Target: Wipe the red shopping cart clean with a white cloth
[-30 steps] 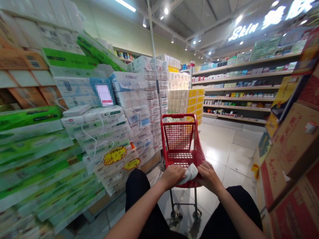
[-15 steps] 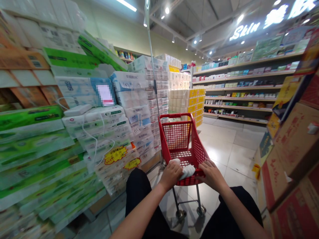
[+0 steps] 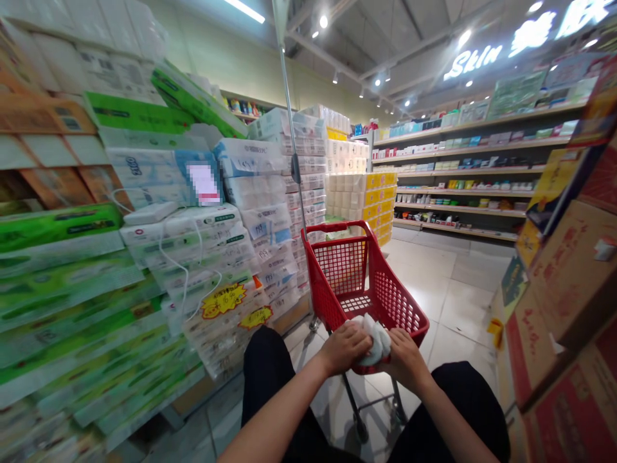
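Observation:
A small red shopping cart [image 3: 398, 292] with a perforated plastic basket stands before my knees. At its near rim, my left hand [image 3: 348, 347] is closed on a bunched white cloth [image 3: 380, 342]. My right hand [image 3: 405, 360] is closed at the cloth's right side, its fingers curled against the bunch and close to the rim. The cloth lies between both hands and covers part of the rim. A thin metal pole [image 3: 290, 119] rises from the cart's far left corner. The basket's floor shows through its grid; what lies under my fingers is hidden.
Stacked tissue packs [image 3: 263, 212] line the left, with a white cable [image 3: 186, 283] and yellow price tags [image 3: 224, 301] on them. Cardboard boxes [image 3: 569, 276] stack up close on the right. Shelves [image 3: 457, 164] of small goods stand beyond the tiled floor [image 3: 434, 270].
The cart has turned, its near side swinging right and its pole shifting left. My right hand has moved from the bare rim to the cloth, which is now bunched between my hands.

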A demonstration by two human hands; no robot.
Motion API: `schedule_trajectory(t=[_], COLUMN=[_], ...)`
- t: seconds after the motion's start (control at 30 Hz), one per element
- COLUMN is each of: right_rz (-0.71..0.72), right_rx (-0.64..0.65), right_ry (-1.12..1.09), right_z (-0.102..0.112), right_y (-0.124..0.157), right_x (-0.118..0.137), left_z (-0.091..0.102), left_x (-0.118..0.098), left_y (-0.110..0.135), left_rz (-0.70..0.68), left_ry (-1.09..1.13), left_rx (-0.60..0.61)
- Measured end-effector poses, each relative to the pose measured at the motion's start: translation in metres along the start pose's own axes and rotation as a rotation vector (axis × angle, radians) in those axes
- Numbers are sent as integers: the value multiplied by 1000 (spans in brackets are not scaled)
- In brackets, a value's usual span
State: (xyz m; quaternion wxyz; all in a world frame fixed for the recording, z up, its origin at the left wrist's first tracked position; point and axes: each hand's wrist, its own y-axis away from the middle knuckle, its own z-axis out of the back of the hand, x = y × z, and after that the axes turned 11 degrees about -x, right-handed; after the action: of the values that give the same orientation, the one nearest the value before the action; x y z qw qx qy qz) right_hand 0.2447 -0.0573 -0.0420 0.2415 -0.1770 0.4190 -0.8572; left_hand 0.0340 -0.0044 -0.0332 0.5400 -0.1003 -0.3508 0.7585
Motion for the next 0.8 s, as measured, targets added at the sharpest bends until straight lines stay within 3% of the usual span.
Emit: schedule_trajectory(t=[0.23, 0.47, 0.67, 0.8], right_rz=[-26, -63, -106, -96], right_rx=[28, 66, 109, 83], right_ry=[-36, -30, 113, 214], right_z=[9, 25, 32, 16], right_y=[-4, -2, -12, -22], right_x=[2, -3, 9, 26], left_z=[17, 25, 10, 3], left_x=[45, 92, 77, 64], left_y=[-2, -14, -17, -24], left_rz=[-105, 57, 163, 154], left_ry=[76, 72, 18, -29], left_rx=[64, 52, 18, 41])
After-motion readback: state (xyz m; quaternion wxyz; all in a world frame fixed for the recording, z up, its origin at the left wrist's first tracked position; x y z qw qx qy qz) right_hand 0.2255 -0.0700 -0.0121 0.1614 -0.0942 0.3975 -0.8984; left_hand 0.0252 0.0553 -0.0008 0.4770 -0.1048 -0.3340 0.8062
